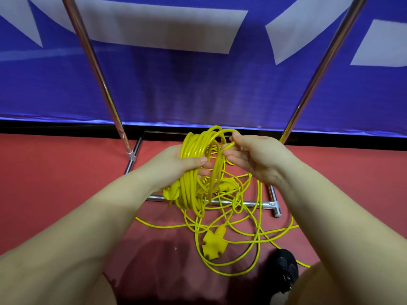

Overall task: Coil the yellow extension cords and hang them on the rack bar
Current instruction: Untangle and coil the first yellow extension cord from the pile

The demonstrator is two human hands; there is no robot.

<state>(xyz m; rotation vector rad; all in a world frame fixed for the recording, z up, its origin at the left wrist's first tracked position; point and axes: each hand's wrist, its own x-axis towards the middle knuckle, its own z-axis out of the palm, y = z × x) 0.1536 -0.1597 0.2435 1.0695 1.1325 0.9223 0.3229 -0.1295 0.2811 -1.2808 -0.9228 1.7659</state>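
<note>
the left hand (176,164) grips the coiled bundle (193,155) of yellow cord, fingers curled round its loops. the right hand (253,157) pinches a single strand (228,146) just beside that grip. below both grips, loose cord (246,234) and a socket block (214,242) lie tangled on the floor (66,183). the cord looks light, limp and springy; loops may slip, so hold across all turns at the coil top.
</note>
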